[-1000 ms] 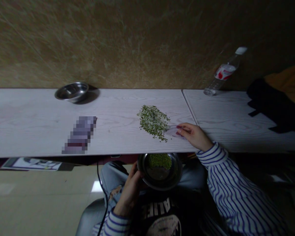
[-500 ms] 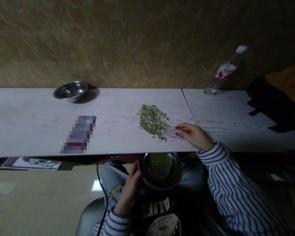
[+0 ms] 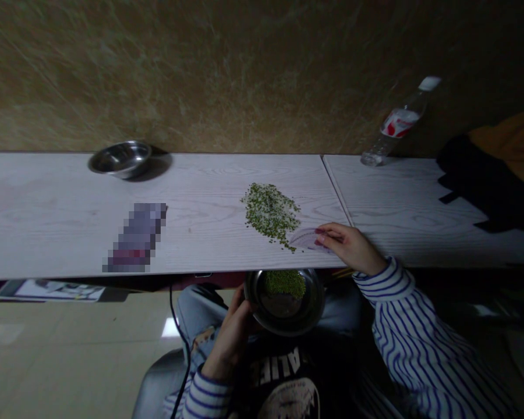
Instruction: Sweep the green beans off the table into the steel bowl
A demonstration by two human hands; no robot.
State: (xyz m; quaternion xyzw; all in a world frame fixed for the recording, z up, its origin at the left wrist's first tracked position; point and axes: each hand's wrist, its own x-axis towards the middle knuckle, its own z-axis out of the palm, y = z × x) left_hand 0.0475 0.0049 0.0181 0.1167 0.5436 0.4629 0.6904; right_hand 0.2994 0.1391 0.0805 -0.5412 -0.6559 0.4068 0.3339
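My left hand (image 3: 234, 326) grips the left rim of a metal bowl (image 3: 283, 323), held below the table's front edge over my lap. Small green beans (image 3: 283, 284), which look like mung beans, lie inside it toward the far side. Between the thumb and fingers of my right hand (image 3: 347, 245) is a clear purplish protractor (image 3: 308, 238), low over the table. Its curved edge is at the near right side of a spread of loose green beans (image 3: 271, 212), close to the lowest ones.
A second metal bowl (image 3: 121, 160) stands at the back left by the wall. In front of it lies a blurred-out flat object (image 3: 135, 237). A plastic bottle (image 3: 395, 125) stands at the back right, beside dark and orange cloth (image 3: 498, 169). A seam (image 3: 337, 189) crosses the tabletop.
My right hand has drawn the protractor slightly right and toward me, away from the spread of beans. The left hand and bowl stay about where they were.
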